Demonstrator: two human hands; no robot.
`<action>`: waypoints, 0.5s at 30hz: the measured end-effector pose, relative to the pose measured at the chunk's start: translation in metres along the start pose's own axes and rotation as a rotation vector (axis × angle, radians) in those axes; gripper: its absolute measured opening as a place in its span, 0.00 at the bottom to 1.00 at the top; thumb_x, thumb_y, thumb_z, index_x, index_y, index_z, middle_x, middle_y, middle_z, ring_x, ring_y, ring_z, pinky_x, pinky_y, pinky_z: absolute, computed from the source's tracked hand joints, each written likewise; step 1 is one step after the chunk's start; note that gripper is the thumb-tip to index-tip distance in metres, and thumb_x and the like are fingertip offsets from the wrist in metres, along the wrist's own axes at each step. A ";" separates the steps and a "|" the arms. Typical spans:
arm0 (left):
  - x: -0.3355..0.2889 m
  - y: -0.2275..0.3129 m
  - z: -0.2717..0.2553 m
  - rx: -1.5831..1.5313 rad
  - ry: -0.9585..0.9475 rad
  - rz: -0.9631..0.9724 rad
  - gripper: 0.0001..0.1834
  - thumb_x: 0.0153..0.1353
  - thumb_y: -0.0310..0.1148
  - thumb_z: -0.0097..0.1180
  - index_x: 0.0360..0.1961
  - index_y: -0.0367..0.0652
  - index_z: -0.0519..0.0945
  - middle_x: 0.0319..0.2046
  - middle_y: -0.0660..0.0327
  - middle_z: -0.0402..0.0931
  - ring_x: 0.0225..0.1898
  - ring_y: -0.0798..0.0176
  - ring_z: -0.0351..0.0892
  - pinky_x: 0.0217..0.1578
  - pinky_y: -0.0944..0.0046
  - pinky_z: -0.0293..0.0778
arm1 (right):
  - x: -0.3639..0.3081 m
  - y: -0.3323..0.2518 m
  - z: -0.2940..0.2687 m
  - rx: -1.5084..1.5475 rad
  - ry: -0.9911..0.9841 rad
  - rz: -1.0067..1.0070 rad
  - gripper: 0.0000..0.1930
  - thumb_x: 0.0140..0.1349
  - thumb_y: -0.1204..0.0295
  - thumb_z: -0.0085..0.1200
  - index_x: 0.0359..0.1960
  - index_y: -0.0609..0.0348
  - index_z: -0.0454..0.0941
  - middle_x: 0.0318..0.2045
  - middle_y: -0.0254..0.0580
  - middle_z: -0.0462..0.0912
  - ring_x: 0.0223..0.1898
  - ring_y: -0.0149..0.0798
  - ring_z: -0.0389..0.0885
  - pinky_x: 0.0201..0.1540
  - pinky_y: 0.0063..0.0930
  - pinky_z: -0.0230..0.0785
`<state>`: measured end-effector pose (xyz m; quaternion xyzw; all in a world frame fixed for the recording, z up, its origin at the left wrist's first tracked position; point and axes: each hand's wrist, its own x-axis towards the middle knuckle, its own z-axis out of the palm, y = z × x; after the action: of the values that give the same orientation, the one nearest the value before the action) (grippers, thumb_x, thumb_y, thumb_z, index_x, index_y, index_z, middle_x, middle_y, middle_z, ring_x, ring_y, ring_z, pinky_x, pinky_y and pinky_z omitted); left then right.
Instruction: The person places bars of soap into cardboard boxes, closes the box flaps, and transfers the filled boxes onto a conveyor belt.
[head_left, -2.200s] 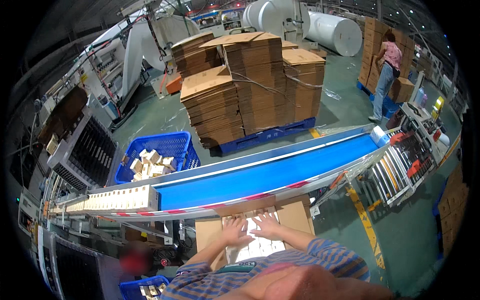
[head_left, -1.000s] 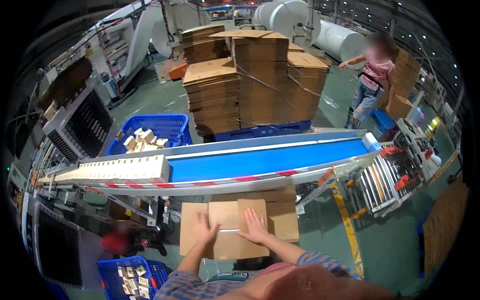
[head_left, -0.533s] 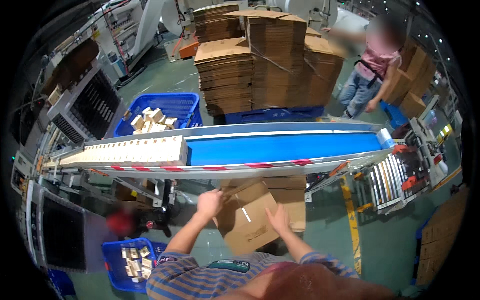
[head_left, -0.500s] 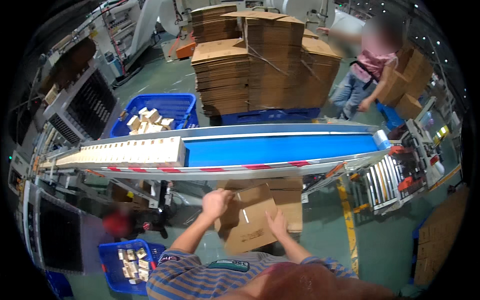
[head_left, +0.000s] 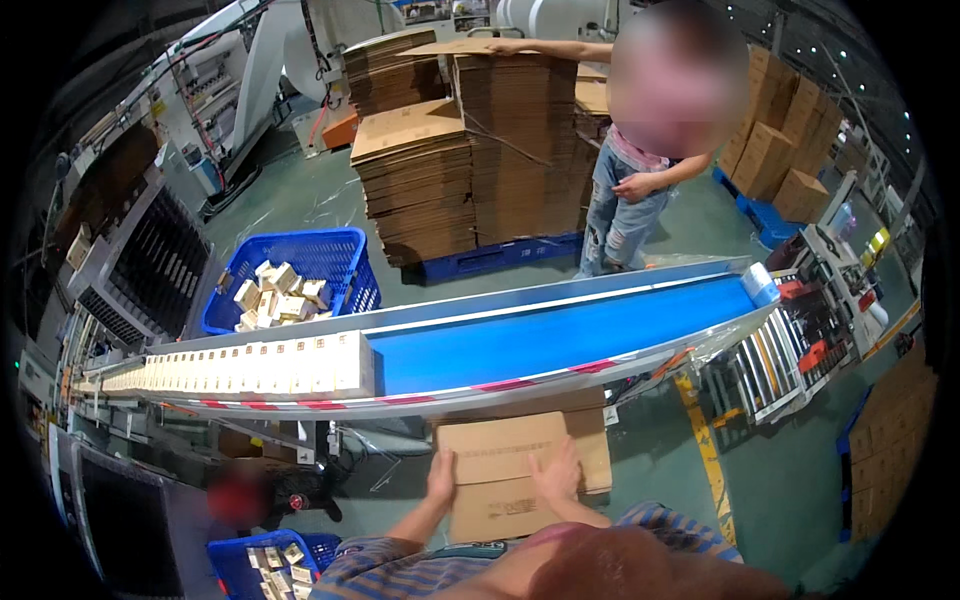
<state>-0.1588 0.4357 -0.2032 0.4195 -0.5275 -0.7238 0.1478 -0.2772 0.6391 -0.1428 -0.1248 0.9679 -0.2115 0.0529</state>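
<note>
green floor, cardboard box between both hands

Ahead of you, the blue conveyor belt bears a tight row of pale packs along its left part and a white-and-blue item at its right end. Beyond, a blue pallet on the green floor carries flat cardboard stacks. What supports the cardboard box before you is hidden.

Left grip, right grip apart, pointing forward; right thumb spread.
</note>
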 end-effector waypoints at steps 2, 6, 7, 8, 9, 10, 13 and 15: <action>0.000 -0.023 0.023 0.045 -0.013 0.221 0.23 0.65 0.44 0.38 0.47 0.33 0.70 0.45 0.46 0.70 0.49 0.50 0.68 0.53 0.55 0.60 | 0.007 0.034 -0.005 -0.014 0.024 -0.005 0.43 0.57 0.48 0.49 0.65 0.65 0.48 0.60 0.58 0.61 0.55 0.56 0.65 0.55 0.47 0.60; -0.027 -0.028 0.075 0.662 0.241 0.314 0.29 0.65 0.49 0.37 0.50 0.29 0.68 0.49 0.44 0.70 0.54 0.49 0.68 0.55 0.54 0.61 | 0.055 0.128 -0.028 0.370 -0.092 0.052 0.33 0.65 0.53 0.39 0.61 0.70 0.58 0.57 0.60 0.67 0.58 0.57 0.65 0.61 0.41 0.54; -0.017 -0.039 0.079 0.730 0.239 0.228 0.32 0.65 0.51 0.37 0.53 0.28 0.68 0.51 0.44 0.70 0.55 0.49 0.68 0.55 0.54 0.62 | 0.071 0.153 -0.025 0.396 -0.166 0.089 0.34 0.64 0.50 0.37 0.61 0.68 0.58 0.56 0.60 0.68 0.57 0.58 0.66 0.59 0.43 0.56; -0.007 -0.055 0.076 0.419 0.149 0.016 0.34 0.64 0.54 0.37 0.54 0.28 0.68 0.51 0.45 0.71 0.53 0.50 0.70 0.53 0.55 0.65 | 0.087 0.185 -0.011 0.431 -0.234 0.135 0.36 0.64 0.46 0.36 0.62 0.66 0.58 0.56 0.59 0.68 0.56 0.59 0.66 0.57 0.44 0.58; 0.005 -0.071 0.068 0.122 0.045 -0.194 0.37 0.64 0.57 0.37 0.54 0.29 0.68 0.51 0.46 0.72 0.52 0.51 0.72 0.51 0.55 0.67 | 0.094 0.211 -0.008 0.477 -0.296 0.188 0.38 0.63 0.43 0.34 0.62 0.64 0.58 0.56 0.58 0.68 0.55 0.61 0.67 0.55 0.46 0.60; 0.016 -0.075 0.068 -0.174 -0.051 -0.405 0.40 0.63 0.60 0.36 0.55 0.29 0.68 0.50 0.47 0.73 0.51 0.51 0.74 0.49 0.56 0.70 | 0.100 0.226 -0.013 0.511 -0.288 0.241 0.38 0.63 0.41 0.32 0.62 0.64 0.60 0.56 0.58 0.68 0.56 0.60 0.66 0.57 0.45 0.58; 0.003 -0.047 0.103 -0.007 -0.071 -0.366 0.44 0.60 0.66 0.36 0.52 0.29 0.72 0.45 0.50 0.77 0.44 0.54 0.79 0.41 0.57 0.74 | 0.079 0.251 -0.039 0.657 -0.298 0.470 0.42 0.61 0.36 0.30 0.61 0.64 0.61 0.60 0.57 0.65 0.63 0.56 0.59 0.64 0.40 0.49; -0.010 -0.027 0.139 0.170 -0.054 -0.335 0.45 0.59 0.67 0.36 0.51 0.29 0.73 0.44 0.50 0.77 0.44 0.54 0.79 0.42 0.57 0.74 | 0.060 0.263 -0.086 0.770 -0.257 0.564 0.39 0.63 0.40 0.32 0.59 0.64 0.65 0.60 0.55 0.65 0.63 0.54 0.59 0.63 0.39 0.50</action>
<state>-0.2530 0.5419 -0.2100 0.4928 -0.5132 -0.7022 -0.0248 -0.4059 0.8887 -0.1797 0.1457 0.8011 -0.5143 0.2694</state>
